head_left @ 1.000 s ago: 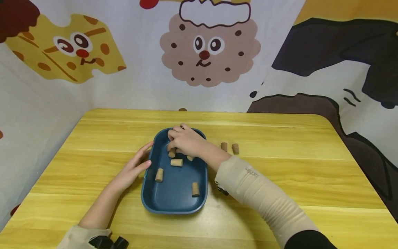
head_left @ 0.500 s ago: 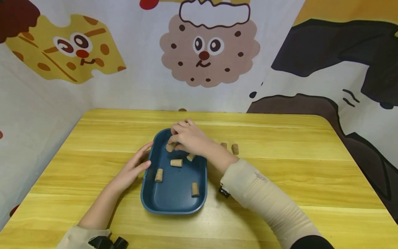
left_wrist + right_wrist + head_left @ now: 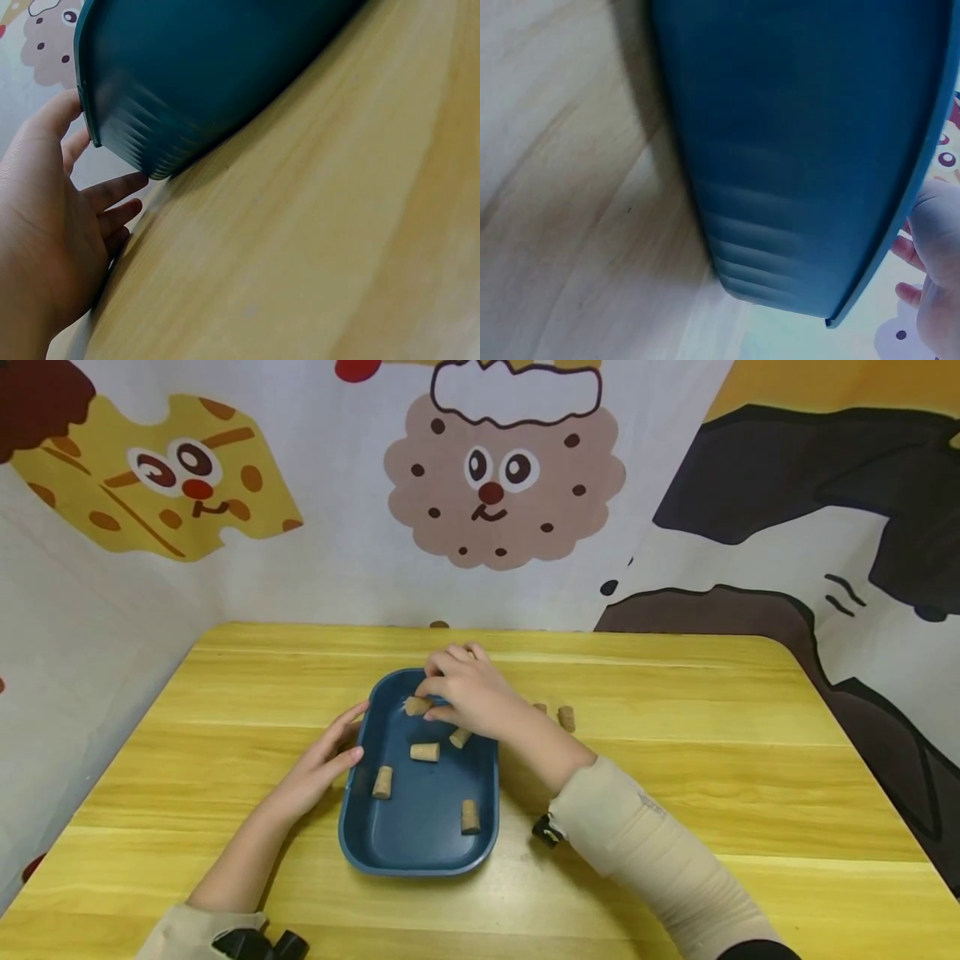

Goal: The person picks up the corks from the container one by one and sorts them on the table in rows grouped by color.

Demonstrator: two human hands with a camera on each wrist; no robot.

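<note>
Now, right fingers [image 3: 435, 685] pinch one cork [image 3: 415, 706]; spread left fingers [image 3: 348, 717] touch one tray [image 3: 420, 847]; four more corks [image 3: 424, 752] inside, two outside [image 3: 566, 719].

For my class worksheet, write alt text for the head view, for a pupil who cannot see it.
A person's right hand pinches a cork stopper at the far end of a blue tray; their left hand touches its left side. Four more stoppers show in the tray, two on the wood-grain table to its right.
</note>
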